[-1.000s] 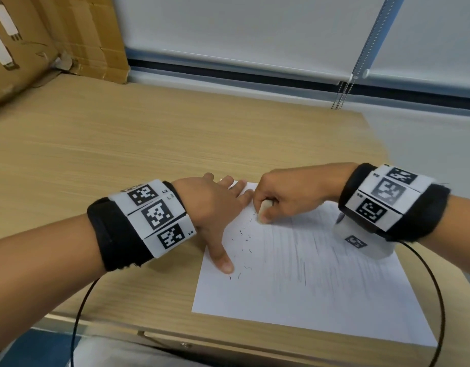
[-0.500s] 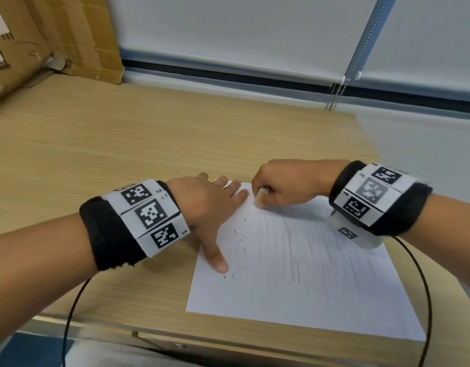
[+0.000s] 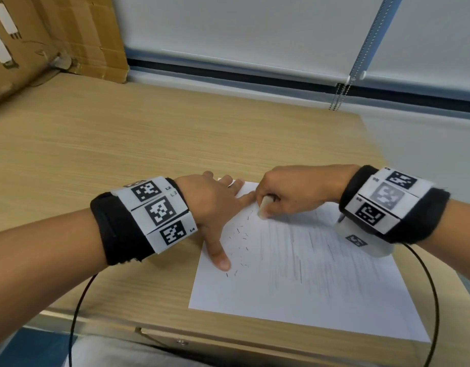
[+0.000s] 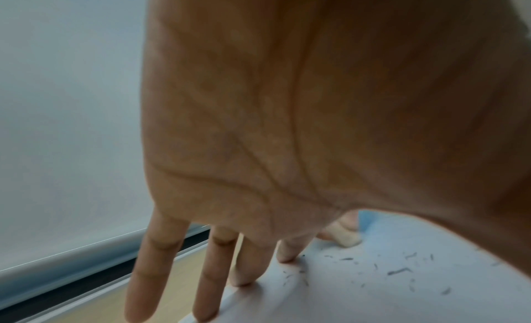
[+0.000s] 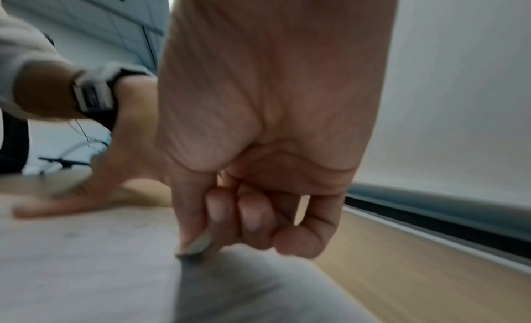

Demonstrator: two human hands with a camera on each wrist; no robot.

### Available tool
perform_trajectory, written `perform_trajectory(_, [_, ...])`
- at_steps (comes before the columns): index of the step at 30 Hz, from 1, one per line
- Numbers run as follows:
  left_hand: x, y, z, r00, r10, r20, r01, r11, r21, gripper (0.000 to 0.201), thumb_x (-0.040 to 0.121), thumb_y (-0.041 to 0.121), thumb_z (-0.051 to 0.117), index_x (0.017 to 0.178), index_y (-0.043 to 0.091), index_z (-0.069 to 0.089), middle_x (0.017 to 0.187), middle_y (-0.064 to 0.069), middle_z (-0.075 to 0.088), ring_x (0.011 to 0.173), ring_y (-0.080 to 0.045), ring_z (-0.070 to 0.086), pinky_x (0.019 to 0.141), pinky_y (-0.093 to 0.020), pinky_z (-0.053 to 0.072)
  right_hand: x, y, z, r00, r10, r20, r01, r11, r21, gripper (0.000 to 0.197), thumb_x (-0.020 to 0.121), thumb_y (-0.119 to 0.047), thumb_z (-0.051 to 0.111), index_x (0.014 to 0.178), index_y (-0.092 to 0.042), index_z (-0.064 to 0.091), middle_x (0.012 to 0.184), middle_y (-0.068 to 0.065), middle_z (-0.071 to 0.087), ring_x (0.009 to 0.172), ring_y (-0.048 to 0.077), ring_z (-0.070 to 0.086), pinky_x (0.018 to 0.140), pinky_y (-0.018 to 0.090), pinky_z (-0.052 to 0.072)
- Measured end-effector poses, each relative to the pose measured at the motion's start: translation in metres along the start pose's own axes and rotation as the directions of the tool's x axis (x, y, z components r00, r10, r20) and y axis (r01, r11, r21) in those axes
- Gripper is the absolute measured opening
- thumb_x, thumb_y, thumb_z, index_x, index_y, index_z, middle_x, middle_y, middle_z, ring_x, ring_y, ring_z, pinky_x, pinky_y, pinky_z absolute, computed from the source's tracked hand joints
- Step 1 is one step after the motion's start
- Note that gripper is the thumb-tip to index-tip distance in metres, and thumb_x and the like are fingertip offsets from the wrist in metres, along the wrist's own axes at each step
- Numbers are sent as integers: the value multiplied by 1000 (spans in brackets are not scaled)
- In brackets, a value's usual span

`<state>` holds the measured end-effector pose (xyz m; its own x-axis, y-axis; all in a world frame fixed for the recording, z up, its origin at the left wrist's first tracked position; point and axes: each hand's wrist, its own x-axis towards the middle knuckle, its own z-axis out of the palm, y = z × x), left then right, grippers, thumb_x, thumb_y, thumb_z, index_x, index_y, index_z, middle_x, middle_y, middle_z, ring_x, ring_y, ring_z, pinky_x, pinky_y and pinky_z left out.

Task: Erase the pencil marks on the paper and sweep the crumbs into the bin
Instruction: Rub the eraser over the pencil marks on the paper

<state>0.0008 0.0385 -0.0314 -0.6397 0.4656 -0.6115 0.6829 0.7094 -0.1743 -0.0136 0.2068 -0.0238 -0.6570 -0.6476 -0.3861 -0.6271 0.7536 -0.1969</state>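
A: Head view?
B: Flat white paper (image 3: 294,274) on woodgrain desk (image 3: 122,144), near the front edge. Faint grey pencil marks (image 3: 316,260) streaked down the sheet. Dark thin crumbs (image 3: 240,247) scattered on the left part. Left hand (image 3: 212,205) spread flat, fingers straight, thumb pressing the paper's left edge. Right hand (image 3: 294,192) clenched round a small pale eraser (image 3: 264,206), tip on the paper near the top left corner. Corrugated cardboard (image 3: 69,35) at back left.

A: Left wrist?
B: Open palm (image 4: 287,123), straight fingers (image 4: 152,271) down on desk and paper edge. Eraser (image 4: 346,238) a rounded off-white lump beyond; crumbs (image 4: 399,271) as curled grey slivers.

A: Right wrist?
B: Blurred. Fingers (image 5: 250,214) curled, thumb pinching the eraser (image 5: 197,244) against the sheet.

A: Versus half a second ago?
B: Same grip, same pinning. Eraser slightly lower on the sheet. Crumbs unmoved.
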Motion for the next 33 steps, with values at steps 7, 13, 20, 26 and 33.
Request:
perform_trajectory(7, [-1,1,0,1000,-6,-24,7,1000,23,140,55,76,74,151,30,-17,162,-6,-13,148,-26,-1,116,-49,9,-8,-14,9,993,-47,112,48,999,-7,26,89,-22,52,78,-1,62,72,16,62,54,15,40,55,32,41])
perform_trajectory(13, [-3,1,0,999,-16,-34,17,1000,23,140,56,75,74,151,31,-20,162,-5,-14,149,-25,-3,116,-50,7,-14,-18,11,997,-41,64,42,999,-12,24,90,-23,51,76,-7,62,69,7,62,57,16,47,61,35,46])
perform_trajectory(20, [-2,-1,3,998,-5,-56,7,999,45,140,53,79,72,150,35,-18,162,-5,-9,148,-26,3,114,-51,11,-20,-20,11,999,-14,46,14,1000,13,25,90,-26,52,77,-6,60,70,9,63,56,14,45,57,30,42])
perform_trajectory(26, [-2,2,0,999,-17,-38,19,998,61,140,55,78,72,150,33,-21,162,-7,-12,148,-27,1,114,-51,10,-26,-33,17,995,-68,77,69,998,-12,23,90,-27,51,72,-13,56,66,-1,60,55,13,45,60,32,44])
perform_trajectory(33, [-3,3,0,999,-25,-40,28,997,68,141,55,77,72,151,32,-21,162,-7,-12,148,-26,1,114,-53,9,-30,-46,25,983,-119,140,123,992,-24,23,90,-24,49,73,-10,56,65,2,59,54,15,42,59,31,42])
